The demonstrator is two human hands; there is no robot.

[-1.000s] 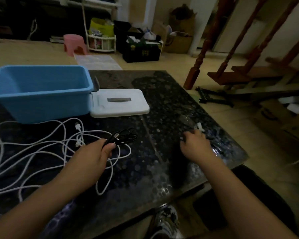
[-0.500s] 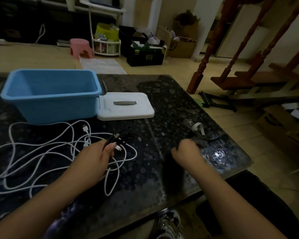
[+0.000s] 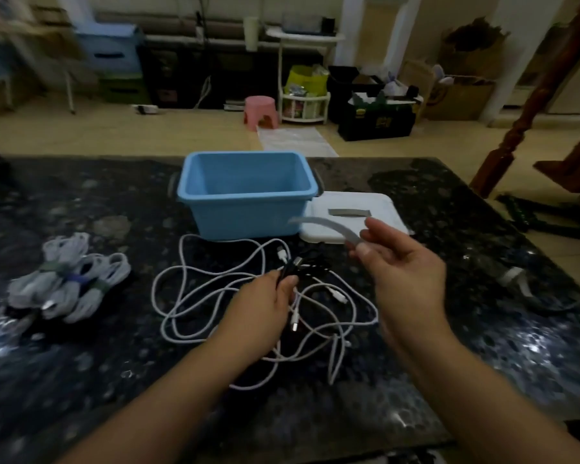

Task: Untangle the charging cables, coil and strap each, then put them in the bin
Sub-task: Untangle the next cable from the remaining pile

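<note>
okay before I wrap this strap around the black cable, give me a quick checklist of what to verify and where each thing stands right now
1. Strap in hand: ok. The right hand pinches the grey strap by one end, clear of the table.
2. Black cable held: ok. The left hand grips the black cable.
3. Black cable coiled tightly: cannot tell, it is dark and blurred.
4. Black cable free of the white cables: not ok, it lies over the loose white tangle.
5. Bin ready: ok. The blue bin stands open, its white lid beside it.
6. Spare straps: ok, more lie to the right.
</note>
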